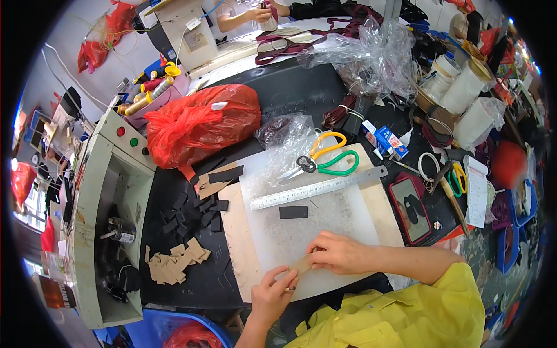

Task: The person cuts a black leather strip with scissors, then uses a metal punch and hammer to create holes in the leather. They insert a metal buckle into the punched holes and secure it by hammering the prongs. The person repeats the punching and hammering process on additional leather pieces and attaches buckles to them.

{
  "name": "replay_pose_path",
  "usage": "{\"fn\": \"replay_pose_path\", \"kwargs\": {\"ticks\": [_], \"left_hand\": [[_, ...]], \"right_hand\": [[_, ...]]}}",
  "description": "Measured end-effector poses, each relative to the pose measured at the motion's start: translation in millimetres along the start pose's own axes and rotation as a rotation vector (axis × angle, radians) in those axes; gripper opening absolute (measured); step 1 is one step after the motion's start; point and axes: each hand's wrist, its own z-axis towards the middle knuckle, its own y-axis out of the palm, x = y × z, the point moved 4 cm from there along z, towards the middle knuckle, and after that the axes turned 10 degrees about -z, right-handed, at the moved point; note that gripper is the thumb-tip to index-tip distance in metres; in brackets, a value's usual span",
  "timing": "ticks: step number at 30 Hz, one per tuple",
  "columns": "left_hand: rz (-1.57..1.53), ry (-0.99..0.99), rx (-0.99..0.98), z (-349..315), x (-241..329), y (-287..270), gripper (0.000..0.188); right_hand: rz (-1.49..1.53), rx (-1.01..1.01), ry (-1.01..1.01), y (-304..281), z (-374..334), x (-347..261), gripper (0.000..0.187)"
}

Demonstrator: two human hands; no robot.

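Note:
Between my two hands, low over the front of a white cutting board, is a small tan strip, possibly card or leather. My left hand pinches its near end, and the fingers of my right hand close on its far end. Ahead of them a black rectangular piece lies flat on the board. Beyond that piece rests a clear-scaled steel ruler, slanting up to the right. Scissors with one yellow and one green handle lie just past the ruler.
Left of the board are piles of black pieces and tan pieces. A red plastic bag sits behind them, beside a grey-green machine housing. To the right lie a red-cased phone and a hammer. Another person's hand shows at the back.

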Motion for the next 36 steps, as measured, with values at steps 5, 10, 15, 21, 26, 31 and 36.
{"fn": "replay_pose_path", "kwargs": {"ticks": [5, 10, 15, 21, 26, 31, 36], "left_hand": [[0.103, -0.002, -0.039, 1.8, 9.9, 1.0, 0.031], [0.175, 0.054, 0.015, -1.5, 14.8, 2.5, 0.03], [0.187, 0.032, -0.027, -5.9, 9.2, 3.5, 0.033], [0.192, 0.079, -0.028, 6.5, 15.5, -2.6, 0.031], [0.182, 0.104, 0.009, 5.8, 15.4, -3.8, 0.027], [0.15, 0.089, 0.014, 2.5, 11.1, -1.8, 0.032], [0.148, 0.102, 0.021, 2.6, 10.2, -0.7, 0.032]], "right_hand": [[-0.027, -0.012, 0.019, -2.5, 1.2, -2.6, 0.016], [-0.109, 0.004, -0.001, -0.9, 0.8, -6.4, 0.015], [-0.145, 0.039, 0.008, 5.9, -2.8, -6.6, 0.013], [-0.196, 0.03, 0.01, -3.9, -1.2, -13.9, 0.015], [0.008, 0.007, 0.089, -19.7, 14.7, 0.6, 0.011], [-0.317, 0.326, 0.218, -31.6, 33.8, 30.3, 0.008], [-0.451, 0.363, 0.233, -28.0, 38.6, 33.7, 0.014]]}}
